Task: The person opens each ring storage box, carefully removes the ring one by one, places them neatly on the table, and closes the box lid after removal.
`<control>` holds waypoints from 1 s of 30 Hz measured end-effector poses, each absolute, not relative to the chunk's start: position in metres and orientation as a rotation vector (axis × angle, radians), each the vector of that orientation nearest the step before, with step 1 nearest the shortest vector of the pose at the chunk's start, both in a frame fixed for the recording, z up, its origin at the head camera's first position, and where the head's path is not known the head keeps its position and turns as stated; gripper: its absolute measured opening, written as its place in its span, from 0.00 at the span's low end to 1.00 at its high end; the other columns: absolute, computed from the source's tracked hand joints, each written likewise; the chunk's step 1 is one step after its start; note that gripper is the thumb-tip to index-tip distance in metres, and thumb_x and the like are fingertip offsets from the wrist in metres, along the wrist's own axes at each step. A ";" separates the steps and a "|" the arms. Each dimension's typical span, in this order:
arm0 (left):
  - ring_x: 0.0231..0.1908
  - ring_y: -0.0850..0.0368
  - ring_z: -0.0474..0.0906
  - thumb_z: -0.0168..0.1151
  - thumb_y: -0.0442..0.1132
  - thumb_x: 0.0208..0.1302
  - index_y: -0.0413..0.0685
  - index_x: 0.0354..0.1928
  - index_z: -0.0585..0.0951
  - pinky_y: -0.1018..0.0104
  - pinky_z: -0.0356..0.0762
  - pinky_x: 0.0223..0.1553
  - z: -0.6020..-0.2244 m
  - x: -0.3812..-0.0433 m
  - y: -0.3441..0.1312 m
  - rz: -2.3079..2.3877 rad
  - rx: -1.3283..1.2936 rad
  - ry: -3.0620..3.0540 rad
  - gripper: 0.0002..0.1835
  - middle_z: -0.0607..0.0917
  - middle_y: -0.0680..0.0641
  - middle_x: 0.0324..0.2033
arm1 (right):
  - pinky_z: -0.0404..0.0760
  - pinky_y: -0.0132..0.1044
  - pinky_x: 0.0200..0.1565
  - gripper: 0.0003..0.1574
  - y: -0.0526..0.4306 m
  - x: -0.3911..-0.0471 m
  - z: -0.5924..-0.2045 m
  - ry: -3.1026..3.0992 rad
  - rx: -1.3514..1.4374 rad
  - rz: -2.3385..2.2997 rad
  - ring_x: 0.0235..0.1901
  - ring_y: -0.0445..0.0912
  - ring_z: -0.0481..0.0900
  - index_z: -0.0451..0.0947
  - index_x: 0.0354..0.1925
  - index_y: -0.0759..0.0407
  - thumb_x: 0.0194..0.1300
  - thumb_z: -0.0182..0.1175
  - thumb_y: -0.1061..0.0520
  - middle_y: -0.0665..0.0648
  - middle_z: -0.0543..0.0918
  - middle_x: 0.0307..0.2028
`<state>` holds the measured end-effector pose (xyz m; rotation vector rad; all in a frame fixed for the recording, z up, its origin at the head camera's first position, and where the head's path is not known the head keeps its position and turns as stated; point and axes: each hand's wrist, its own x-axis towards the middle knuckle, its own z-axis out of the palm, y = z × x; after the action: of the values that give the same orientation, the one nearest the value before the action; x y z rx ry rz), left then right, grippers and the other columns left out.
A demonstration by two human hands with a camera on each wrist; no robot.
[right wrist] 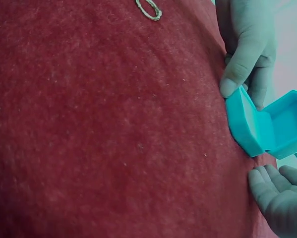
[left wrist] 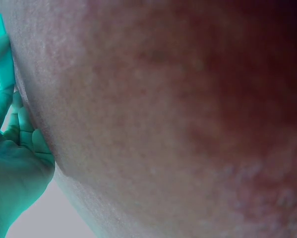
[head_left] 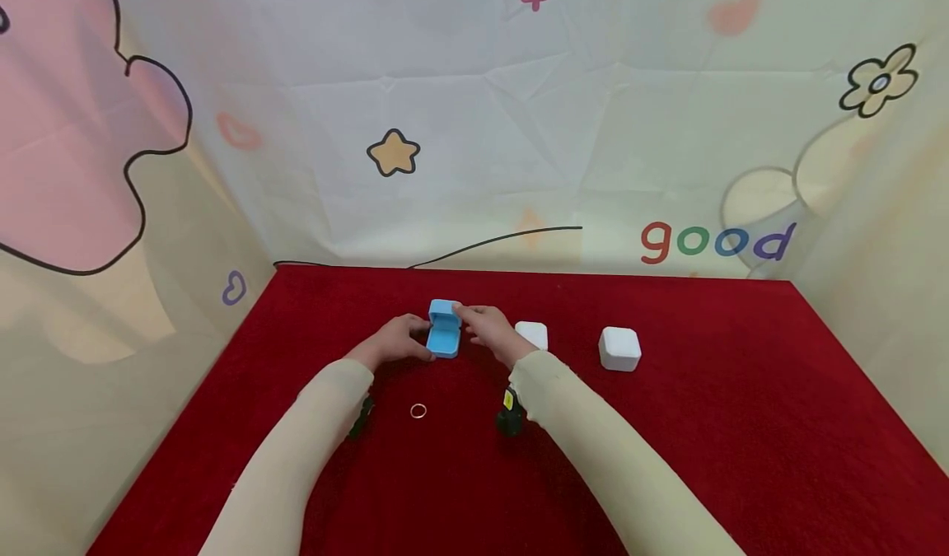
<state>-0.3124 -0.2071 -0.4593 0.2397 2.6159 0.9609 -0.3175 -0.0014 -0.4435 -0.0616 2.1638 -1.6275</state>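
Note:
A small light-blue ring box (head_left: 443,343) stands with its lid raised, and no ring shows inside it. My left hand (head_left: 395,338) grips the left side of its base, the thumb (right wrist: 230,88) on the front edge in the right wrist view. From the other side my right hand (head_left: 489,329) pinches the lid's upper right edge; its other fingers (right wrist: 269,179) curl beside the box. Nearer me on the red cloth lies a thin ring (head_left: 418,417). The left wrist view catches only part of the box (left wrist: 7,69) and the left hand (left wrist: 22,173).
Two white boxes are to the right: one white box (head_left: 532,333) is partly behind my right wrist, another white box (head_left: 619,348) stands farther right. Red cloth (head_left: 712,441) covers the table. A printed curtain (head_left: 474,111) encloses the back and sides. Dark wrist cameras hang under both wrists.

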 end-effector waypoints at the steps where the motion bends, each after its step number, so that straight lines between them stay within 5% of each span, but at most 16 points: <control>1: 0.70 0.38 0.68 0.71 0.40 0.63 0.34 0.71 0.72 0.44 0.68 0.73 -0.459 -0.312 -0.207 0.956 0.240 2.616 0.36 0.71 0.33 0.70 | 0.74 0.49 0.72 0.43 -0.002 -0.317 -0.443 2.159 -0.062 -1.630 0.70 0.60 0.71 0.60 0.76 0.66 0.79 0.50 0.39 0.67 0.70 0.72; 20: 0.70 0.38 0.66 0.70 0.40 0.64 0.37 0.71 0.72 0.44 0.69 0.73 -0.460 -0.312 -0.208 0.959 0.223 2.617 0.35 0.70 0.34 0.71 | 0.75 0.49 0.71 0.40 -0.009 -0.323 -0.447 2.186 -0.049 -1.582 0.70 0.60 0.71 0.62 0.76 0.65 0.79 0.50 0.40 0.67 0.71 0.71; 30: 0.70 0.38 0.67 0.71 0.40 0.62 0.36 0.70 0.73 0.44 0.68 0.73 -0.458 -0.310 -0.206 0.954 0.244 2.622 0.35 0.71 0.33 0.70 | 0.71 0.51 0.73 0.39 -0.010 -0.323 -0.447 2.117 -0.135 -1.571 0.75 0.62 0.65 0.52 0.79 0.67 0.83 0.45 0.46 0.69 0.63 0.76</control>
<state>-0.3104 -0.2055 -0.4580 0.2439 2.6223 0.9540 -0.3231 -0.0098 -0.4470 -0.1348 2.1174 -1.5712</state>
